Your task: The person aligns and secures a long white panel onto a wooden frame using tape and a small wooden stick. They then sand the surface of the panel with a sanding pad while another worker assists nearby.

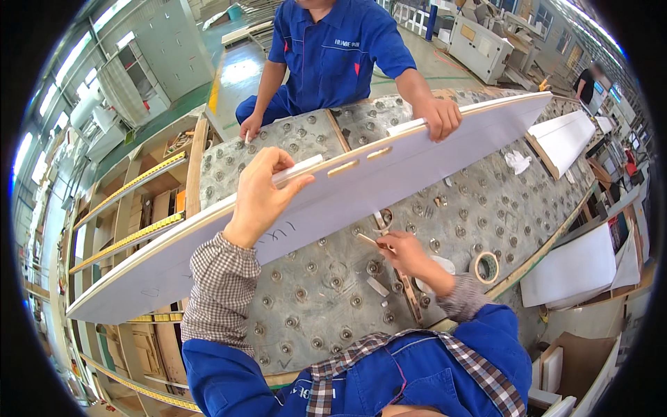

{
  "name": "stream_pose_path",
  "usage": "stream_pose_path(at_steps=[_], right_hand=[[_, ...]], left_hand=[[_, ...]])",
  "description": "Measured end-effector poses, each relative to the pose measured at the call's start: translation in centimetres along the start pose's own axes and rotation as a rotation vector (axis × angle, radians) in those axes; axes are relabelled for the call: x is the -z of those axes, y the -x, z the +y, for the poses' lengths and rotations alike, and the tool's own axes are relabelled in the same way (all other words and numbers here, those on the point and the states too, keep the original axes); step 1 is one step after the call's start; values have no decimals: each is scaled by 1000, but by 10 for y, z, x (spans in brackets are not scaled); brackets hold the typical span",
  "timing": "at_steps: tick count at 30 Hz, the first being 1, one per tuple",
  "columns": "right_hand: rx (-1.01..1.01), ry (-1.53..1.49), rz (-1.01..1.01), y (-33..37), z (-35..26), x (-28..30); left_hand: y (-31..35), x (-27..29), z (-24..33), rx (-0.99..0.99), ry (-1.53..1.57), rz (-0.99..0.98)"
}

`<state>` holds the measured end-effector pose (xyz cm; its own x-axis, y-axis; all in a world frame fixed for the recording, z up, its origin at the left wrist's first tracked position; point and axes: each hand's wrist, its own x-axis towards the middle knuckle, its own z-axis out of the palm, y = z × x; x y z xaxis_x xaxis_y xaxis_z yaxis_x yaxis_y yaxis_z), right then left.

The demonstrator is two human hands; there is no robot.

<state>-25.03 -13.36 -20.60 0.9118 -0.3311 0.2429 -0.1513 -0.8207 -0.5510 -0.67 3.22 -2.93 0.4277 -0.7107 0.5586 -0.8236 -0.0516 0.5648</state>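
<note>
A long white panel (pixel 417 170) stands on edge, slanting across the ball-studded table, with two slots (pixel 344 167) cut near its upper edge. My left hand (pixel 262 191) is closed over that edge, thumb on the near face and fingers curled behind. A short white strip (pixel 302 167) lies along the edge beside it. Lower down, my right hand (pixel 404 253) pinches a thin, pale, flat strip (pixel 368 240) above the table. Across the panel, a co-worker's hand (pixel 436 117) grips the upper edge; their other hand (pixel 251 128) holds a small white piece.
A tape roll (pixel 486 267) and small scraps (pixel 378 285) lie on the ball-studded table (pixel 313 299). Crumpled white paper (pixel 517 162) and a white board (pixel 564 139) are farther right. Roller rails (pixel 132 182) run over a wooden frame at left. The co-worker (pixel 323 55) faces me.
</note>
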Motion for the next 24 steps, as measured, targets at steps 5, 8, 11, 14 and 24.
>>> stream_pose_path(at_steps=[5, 8, 11, 14, 24], right_hand=[[422, -235, 90, -75, -77, 141], [568, -28, 167, -140, -90, 175], [599, 112, -24, -183, -73, 176], [521, 109, -179, -193, -70, 169], [442, -126, -360, -204, -72, 172]], left_hand=[[4, -9, 5, -87, -222, -18], [-4, -7, 12, 67, -274, -150], [-15, -3, 13, 96, -241, -266], [-24, -3, 12, 119, -115, -329], [-19, -8, 14, 23, -157, -278]])
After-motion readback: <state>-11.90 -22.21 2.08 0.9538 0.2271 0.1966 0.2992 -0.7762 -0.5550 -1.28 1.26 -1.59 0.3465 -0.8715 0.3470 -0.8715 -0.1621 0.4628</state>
